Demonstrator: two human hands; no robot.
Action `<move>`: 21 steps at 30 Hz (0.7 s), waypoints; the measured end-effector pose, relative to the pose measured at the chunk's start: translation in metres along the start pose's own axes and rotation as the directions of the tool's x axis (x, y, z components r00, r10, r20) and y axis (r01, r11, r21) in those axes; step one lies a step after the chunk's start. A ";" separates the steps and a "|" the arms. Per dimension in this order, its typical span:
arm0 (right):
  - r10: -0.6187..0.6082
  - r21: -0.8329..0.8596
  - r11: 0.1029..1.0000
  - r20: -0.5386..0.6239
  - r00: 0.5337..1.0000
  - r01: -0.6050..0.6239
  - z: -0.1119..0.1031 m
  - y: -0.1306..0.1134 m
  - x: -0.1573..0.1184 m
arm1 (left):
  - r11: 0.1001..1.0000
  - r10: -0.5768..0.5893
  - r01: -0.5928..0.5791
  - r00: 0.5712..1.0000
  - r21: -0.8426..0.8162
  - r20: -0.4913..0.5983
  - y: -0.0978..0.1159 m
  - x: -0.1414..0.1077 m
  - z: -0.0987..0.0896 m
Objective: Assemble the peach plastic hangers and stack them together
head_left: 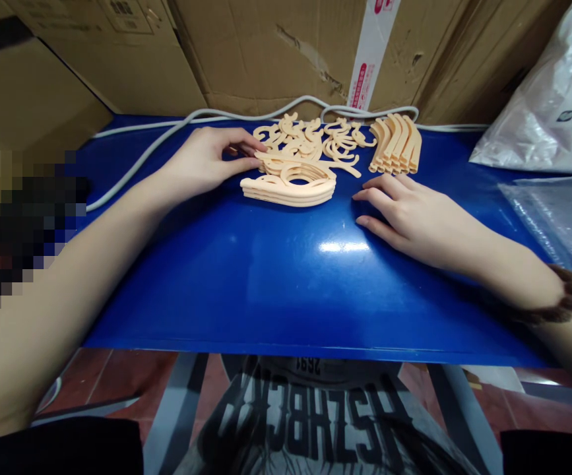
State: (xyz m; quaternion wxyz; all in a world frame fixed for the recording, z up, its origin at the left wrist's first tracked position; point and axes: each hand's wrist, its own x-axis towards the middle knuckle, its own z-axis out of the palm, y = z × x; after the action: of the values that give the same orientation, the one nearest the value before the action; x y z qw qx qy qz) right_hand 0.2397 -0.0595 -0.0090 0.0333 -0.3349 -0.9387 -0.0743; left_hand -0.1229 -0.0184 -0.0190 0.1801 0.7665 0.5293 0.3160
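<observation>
Blue table [216, 284], cardboard [266, 59] behind. One stack [289, 195] of beige frames, near the middle: our landmark. Directly behind it, thin pieces [273, 165]; farther back, loose hooks [291, 140], tangled; behind and to the right, curved bars [398, 146], bundled side by side. Risks, as we judge them: a sideways nudge from our fingers could skew the stack; interlocked hooks, pulled singly, could drag their neighbours along. Our left hand [200, 157]: reaching in from the stack's left, wrist low, thumb and forefinger nearly together at a thin piece's end; whether pinched, we cannot tell. Our right hand [414, 212]: palm down, right of the stack, fingers loosely spread, holding nothing.
</observation>
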 end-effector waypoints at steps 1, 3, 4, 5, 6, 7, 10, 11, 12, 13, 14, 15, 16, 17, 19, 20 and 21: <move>0.000 0.008 1.000 0.001 1.000 0.000 0.000 0.000 0.000 | 1.000 0.009 -0.009 1.000 0.004 -0.006 -0.001 0.001 0.000; 0.000 0.017 1.000 0.003 1.000 0.000 -0.001 0.000 0.000 | 1.000 0.019 -0.019 1.000 0.009 -0.004 -0.002 0.002 0.000; 0.000 0.017 1.000 0.004 1.000 0.000 -0.001 0.000 0.001 | 1.000 0.025 -0.025 1.000 0.015 -0.004 -0.003 0.003 -0.001; -0.001 0.014 1.000 0.002 1.000 0.001 -0.001 0.000 0.001 | 0.999 0.034 -0.034 0.999 0.027 -0.012 -0.004 0.003 -0.003; -0.001 0.011 1.000 0.003 1.000 0.001 -0.001 0.000 0.001 | 0.998 0.048 -0.047 0.998 0.044 -0.029 -0.004 0.003 -0.005; -0.001 0.006 1.000 0.004 1.000 0.001 -0.001 0.000 0.000 | 0.996 0.066 -0.063 0.996 0.067 -0.054 -0.004 0.002 -0.008; -0.004 -0.009 1.000 0.006 1.000 0.004 -0.001 0.000 0.000 | 0.986 0.127 -0.112 0.984 0.125 -0.123 0.001 -0.001 -0.016; -0.007 -0.013 1.000 0.004 1.000 0.007 -0.001 0.000 0.000 | 0.983 0.144 -0.126 0.981 0.135 -0.129 0.004 -0.002 -0.017; -0.009 -0.018 1.000 0.002 1.000 0.009 0.000 0.000 0.000 | 0.980 0.162 -0.143 0.978 0.142 -0.132 0.008 -0.004 -0.019; -0.011 -0.021 1.000 -0.001 1.000 0.011 0.000 0.000 0.000 | 0.974 0.186 -0.162 0.970 0.156 -0.158 0.013 -0.006 -0.019; -0.010 -0.024 1.000 -0.002 1.000 0.010 0.000 0.000 0.000 | 0.964 0.208 -0.180 0.968 0.194 -0.138 0.018 -0.008 -0.019; -0.008 -0.027 1.000 -0.001 1.000 0.008 0.000 0.000 0.000 | 0.944 0.255 -0.221 0.960 0.244 -0.113 0.023 -0.009 -0.017; -0.005 -0.029 1.000 0.003 1.000 0.005 0.000 0.000 0.000 | 0.922 0.304 -0.268 0.948 0.280 -0.093 0.029 -0.011 -0.015; -0.001 -0.031 1.000 0.007 1.000 0.001 0.000 0.000 0.000 | 0.899 0.348 -0.312 0.935 0.309 -0.068 0.034 -0.013 -0.012; 0.002 -0.031 1.000 0.013 1.000 -0.002 0.000 0.000 0.000 | 0.841 0.440 -0.416 0.898 0.345 0.008 0.046 -0.018 -0.002; 0.001 -0.030 1.000 0.014 1.000 -0.001 0.000 -0.001 0.001 | 0.820 0.461 -0.455 0.885 0.347 0.070 0.052 -0.021 0.004; 0.000 -0.028 1.000 0.016 1.000 0.001 -0.001 -0.001 0.001 | 0.806 0.488 -0.496 0.866 0.323 0.110 0.059 -0.025 0.010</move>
State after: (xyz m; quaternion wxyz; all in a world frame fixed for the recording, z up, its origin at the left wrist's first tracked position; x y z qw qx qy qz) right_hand 0.2384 -0.0598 -0.0082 0.0213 -0.3356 -0.9379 -0.0846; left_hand -0.0811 -0.0624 0.0021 -0.0375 0.9000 0.3572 0.2469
